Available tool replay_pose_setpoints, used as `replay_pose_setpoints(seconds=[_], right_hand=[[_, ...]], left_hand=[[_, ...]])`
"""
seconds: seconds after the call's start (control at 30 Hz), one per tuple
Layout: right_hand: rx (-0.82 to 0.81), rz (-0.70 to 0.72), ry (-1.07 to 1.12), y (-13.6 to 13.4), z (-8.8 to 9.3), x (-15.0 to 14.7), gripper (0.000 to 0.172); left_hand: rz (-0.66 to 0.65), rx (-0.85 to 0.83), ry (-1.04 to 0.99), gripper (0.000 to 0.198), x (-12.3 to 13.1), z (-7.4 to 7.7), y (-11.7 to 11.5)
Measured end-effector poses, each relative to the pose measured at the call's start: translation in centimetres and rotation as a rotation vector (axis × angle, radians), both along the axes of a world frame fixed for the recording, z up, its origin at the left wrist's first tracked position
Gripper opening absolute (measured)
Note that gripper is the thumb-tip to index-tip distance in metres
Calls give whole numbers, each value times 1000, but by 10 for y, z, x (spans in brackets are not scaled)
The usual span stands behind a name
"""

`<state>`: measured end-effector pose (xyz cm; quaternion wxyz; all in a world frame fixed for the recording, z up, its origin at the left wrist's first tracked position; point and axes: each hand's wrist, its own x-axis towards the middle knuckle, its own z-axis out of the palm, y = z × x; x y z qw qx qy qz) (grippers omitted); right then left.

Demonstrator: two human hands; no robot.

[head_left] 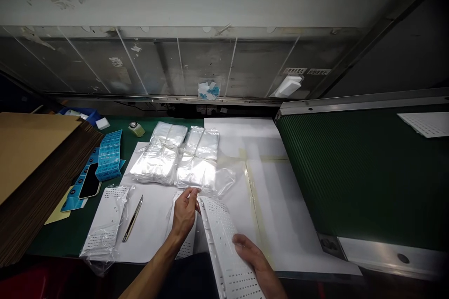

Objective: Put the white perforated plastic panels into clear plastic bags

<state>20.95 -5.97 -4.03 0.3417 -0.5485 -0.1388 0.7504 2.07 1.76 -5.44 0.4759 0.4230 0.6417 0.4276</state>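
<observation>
My right hand [254, 257] grips the right edge of a white perforated plastic panel [224, 243], which is tilted up in front of me. My left hand [185, 210] is closed in a pinch by the panel's far end, at the edge of a loose clear plastic bag [225, 178]; the fingertips are partly hidden. Just beyond it lie two tied bundles of clear bags, a left bundle [159, 156] and a right bundle [198, 156]. Another white panel [185, 238] lies under my left forearm, partly covered. At the left, a bagged white panel [107, 219] rests beside a utility knife [133, 218].
Stacked cardboard sheets [35, 149] stand at the left, near a phone [90, 181], blue label sheets [109, 154] and a small bottle [136, 129]. On the right runs a green conveyor belt [361, 173] carrying a white panel [428, 123]. White paper [287, 224] covers the table.
</observation>
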Motion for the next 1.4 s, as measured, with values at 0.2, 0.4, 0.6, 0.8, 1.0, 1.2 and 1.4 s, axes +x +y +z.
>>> replay_pose_setpoints(seconds=[0.2, 0.4, 0.6, 0.8, 1.0, 1.2, 1.4], right_hand=[[-13, -106, -106, 7, 24, -13, 74], [124, 10, -313, 17, 40, -8, 67], [335, 145, -479, 29, 9, 14, 55], [448, 234, -649, 40, 11, 11, 35], [558, 332, -817, 42, 3, 12, 26], [405, 413, -704, 7, -27, 34, 29], [378, 382, -537, 2, 23, 55, 31]], left_hand=[[-83, 12, 79, 26, 16, -1, -19], [-97, -171, -266, 30, 8, 10, -31], [-70, -204, -444, 33, 0, 8, -41], [-39, -190, -402, 32, 1, 3, -43], [-37, -298, -379, 38, 11, -8, -46], [-115, -421, -304, 41, 10, -19, -65], [-298, -296, -298, 35, 1, 27, -68]])
